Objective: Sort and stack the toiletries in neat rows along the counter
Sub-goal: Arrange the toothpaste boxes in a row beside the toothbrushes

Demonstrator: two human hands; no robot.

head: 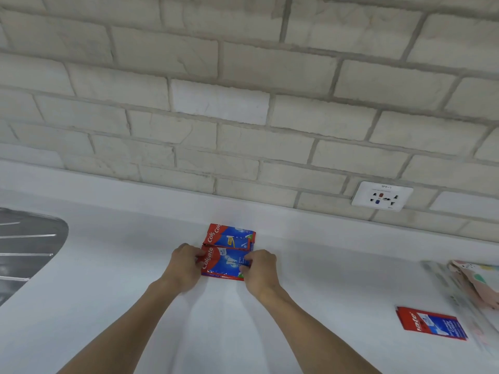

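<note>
The Colgate toothpaste packs look light and thin, most likely flat cardboard or foil-faced cartons: stiff enough to slide as one piece, but easily dented at the corners and probably a little slick on the glossy print. The short ends seem the best place to hold them, which is where both hands are now. The left hand (186, 263) pinches the red end of the near pack (225, 263) and the right hand (259, 268) grips its opposite, blue end, so the pack is held between them on the white surface (108, 292) at centre frame. A far stack of packs (229, 236) lies touching it on the wall side, edges roughly parallel. Each pack is red with white lettering on one end, blue with tooth graphics on the other. One loose pack (432, 326) lies well apart at lower right, near a patterned pouch (478, 282).
</note>
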